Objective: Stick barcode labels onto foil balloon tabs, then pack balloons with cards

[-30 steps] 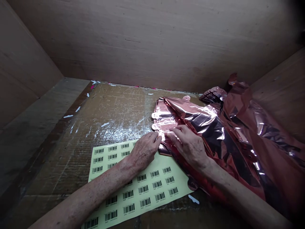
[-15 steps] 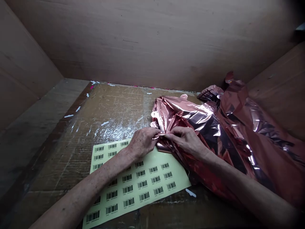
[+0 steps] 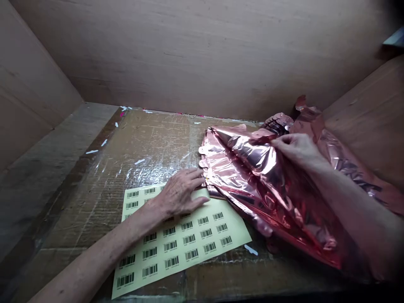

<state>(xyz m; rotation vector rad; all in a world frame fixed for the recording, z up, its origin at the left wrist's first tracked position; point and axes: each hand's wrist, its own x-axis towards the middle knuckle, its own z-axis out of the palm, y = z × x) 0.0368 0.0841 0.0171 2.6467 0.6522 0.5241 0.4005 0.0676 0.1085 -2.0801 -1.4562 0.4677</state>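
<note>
A stack of shiny rose-pink foil balloons (image 3: 233, 168), flat and uninflated, lies right of centre with small rounded tabs at its left end. My right hand (image 3: 296, 147) pinches the top foil and holds a fold of it raised over the stack. My left hand (image 3: 184, 189) rests with fingers spread at the left end of the stack, fingertips by the tabs. Under that hand lies a pale yellow sheet of barcode stickers (image 3: 189, 242), partly covered by my hand and forearm. The sheet's upper right edge runs beneath the foil.
More crumpled pink foil (image 3: 347, 160) lies at the right against a wooden side wall (image 3: 369, 109). A tape-covered cardboard surface (image 3: 151, 139) lies beneath everything. Small white plastic scraps (image 3: 251, 249) are scattered on it. A wooden back wall (image 3: 202, 59) closes off the far side.
My right hand has moved right and away from me, drawing the top foil up and open. My left hand has let go of the foil edge and spread its fingers.
</note>
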